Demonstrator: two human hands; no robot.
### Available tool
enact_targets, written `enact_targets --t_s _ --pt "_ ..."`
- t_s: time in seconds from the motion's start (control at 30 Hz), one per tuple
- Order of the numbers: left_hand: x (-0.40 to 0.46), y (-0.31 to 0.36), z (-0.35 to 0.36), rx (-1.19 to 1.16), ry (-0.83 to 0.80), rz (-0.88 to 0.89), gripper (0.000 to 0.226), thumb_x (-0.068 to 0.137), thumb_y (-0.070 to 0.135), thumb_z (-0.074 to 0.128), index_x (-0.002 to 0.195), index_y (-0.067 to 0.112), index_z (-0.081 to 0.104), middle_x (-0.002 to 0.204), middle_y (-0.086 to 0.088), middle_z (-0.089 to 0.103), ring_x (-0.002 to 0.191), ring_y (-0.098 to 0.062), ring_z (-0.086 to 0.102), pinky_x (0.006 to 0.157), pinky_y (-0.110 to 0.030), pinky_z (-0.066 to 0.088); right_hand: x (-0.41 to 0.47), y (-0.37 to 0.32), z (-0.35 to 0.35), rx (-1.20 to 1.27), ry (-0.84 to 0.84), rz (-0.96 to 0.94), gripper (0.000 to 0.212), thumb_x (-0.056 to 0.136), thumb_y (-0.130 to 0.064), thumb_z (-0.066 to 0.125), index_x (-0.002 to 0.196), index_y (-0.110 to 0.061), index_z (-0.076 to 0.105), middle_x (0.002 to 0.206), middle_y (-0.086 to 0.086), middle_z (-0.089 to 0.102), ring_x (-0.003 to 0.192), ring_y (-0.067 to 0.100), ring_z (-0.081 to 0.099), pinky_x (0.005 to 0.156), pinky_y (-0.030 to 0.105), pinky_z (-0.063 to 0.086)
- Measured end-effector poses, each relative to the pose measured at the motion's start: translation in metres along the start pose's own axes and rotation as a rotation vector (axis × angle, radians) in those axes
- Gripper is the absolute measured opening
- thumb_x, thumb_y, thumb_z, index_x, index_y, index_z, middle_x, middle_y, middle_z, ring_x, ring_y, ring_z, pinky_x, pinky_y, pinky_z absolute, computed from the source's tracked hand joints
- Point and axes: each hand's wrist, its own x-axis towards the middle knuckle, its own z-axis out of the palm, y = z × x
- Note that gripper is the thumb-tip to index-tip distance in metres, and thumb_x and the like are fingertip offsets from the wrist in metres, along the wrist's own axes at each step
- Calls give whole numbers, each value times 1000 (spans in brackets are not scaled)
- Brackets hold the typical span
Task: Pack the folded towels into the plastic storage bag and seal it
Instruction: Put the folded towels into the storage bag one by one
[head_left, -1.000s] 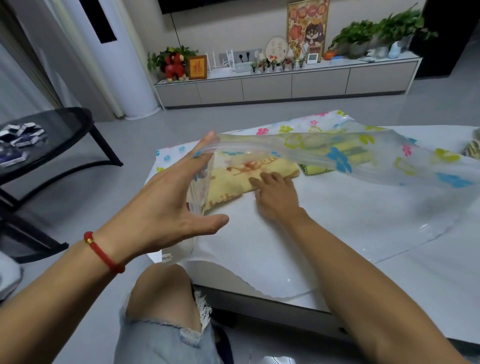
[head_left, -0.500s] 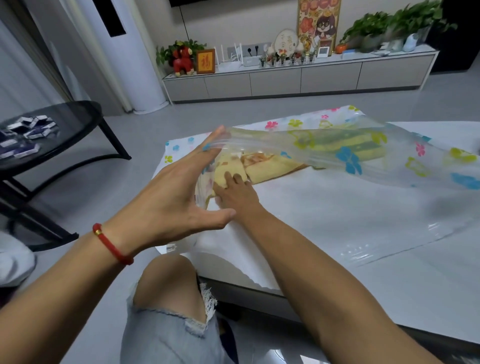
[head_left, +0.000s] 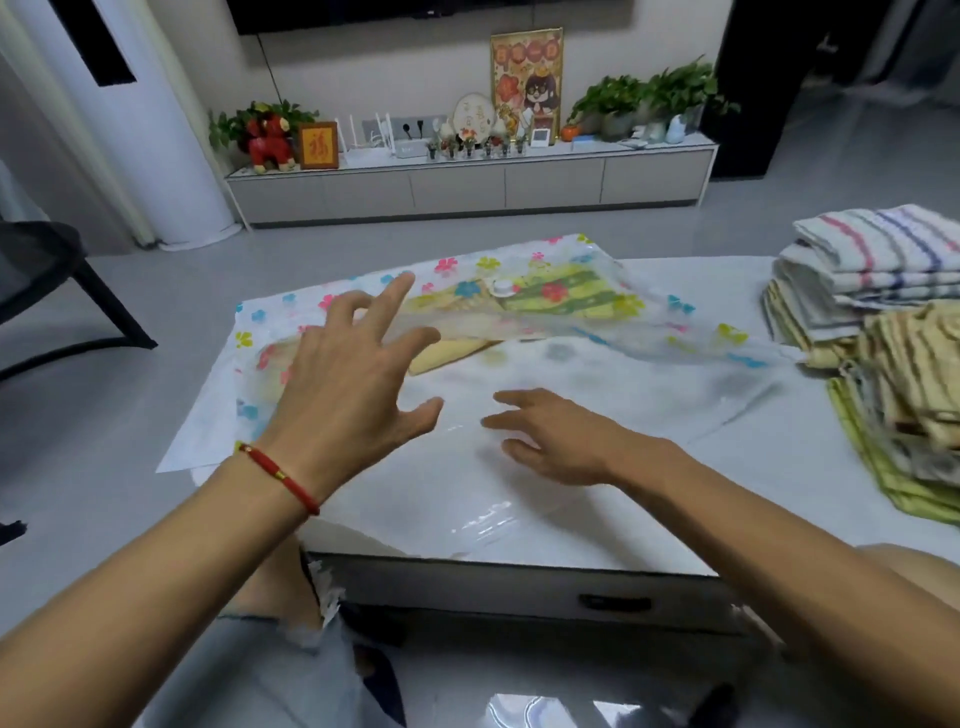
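The table (head_left: 727, 519) holds the bag (head_left: 597, 374), with two towels (head_left: 571, 301) inside now. More towels (head_left: 883, 322) wait beside it. The right hand (head_left: 561, 441) has come out empty, fingers spread. The left hand (head_left: 353, 384) let go too.

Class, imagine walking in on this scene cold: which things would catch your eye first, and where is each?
The flower-printed clear bag spread across the white table draws the eye first, with yellow and green towels showing through it. Over its near side hover two spread, empty hands, the left hand with a red cord at its wrist and the right hand lower down. At the table's right edge sits a stack of striped towels not yet packed.
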Motion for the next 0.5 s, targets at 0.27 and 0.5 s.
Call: enact_targets --t_s 0.27,0.5 --pt "56 85 51 326 -304 306 48 77 60 60 112 29 70 157 -5 27 138 -40 22 97 -57 37 -148 75 -49 190 306 331 31 102 -27 57 128 -26 73 122 -6 76 97 8 69 94 32 55" --pt "75 135 91 351 -459 372 63 81 60 55 134 28 52 153 0 35 132 -38 33 93 -54 37 -228 169 -83 -45 781 934 35 101 -25 51 131 -20 70 142 16 62 128 40 53 106 49 40"
